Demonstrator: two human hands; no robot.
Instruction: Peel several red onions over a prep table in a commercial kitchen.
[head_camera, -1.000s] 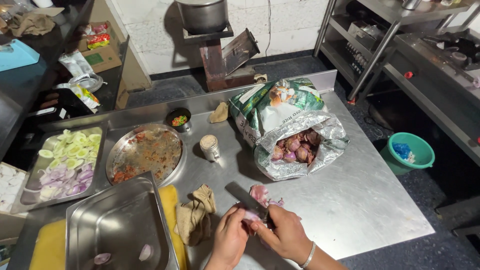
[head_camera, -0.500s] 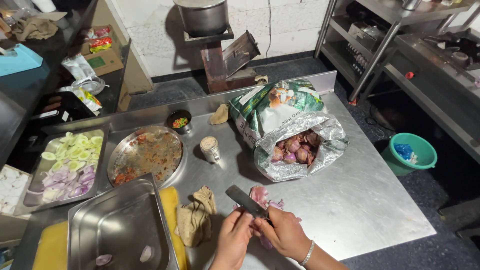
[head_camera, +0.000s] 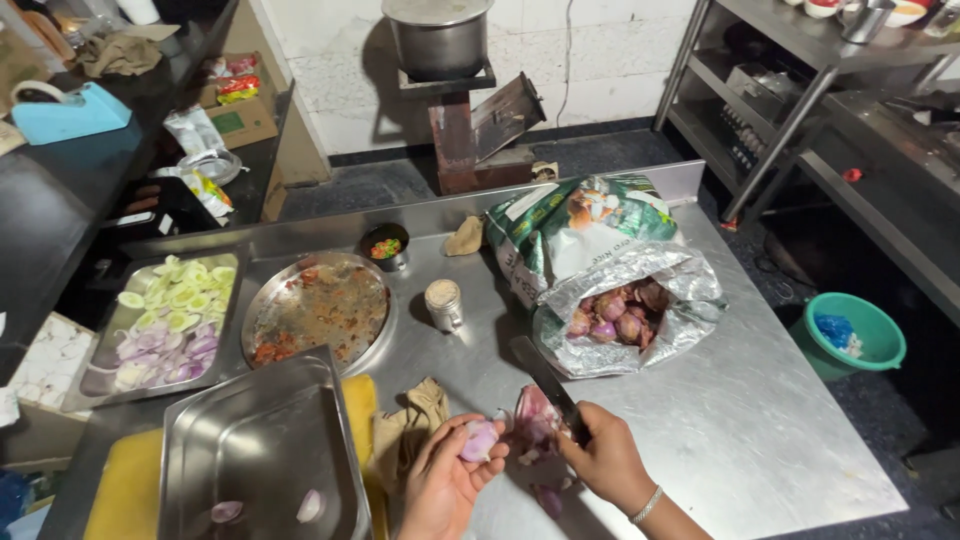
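Left hand (head_camera: 440, 480) cups a peeled onion (head_camera: 479, 439); right hand (head_camera: 605, 460), clenched, hides the handle of the knife (head_camera: 545, 385), blade pointing far-left.

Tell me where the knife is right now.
In the head view, the knife is in the right hand, low and centre, blade angled toward the open sack of onions.

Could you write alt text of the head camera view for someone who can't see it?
The left hand holds a peeled onion and the right hand a knife, over a steel table with an open sack of onions.
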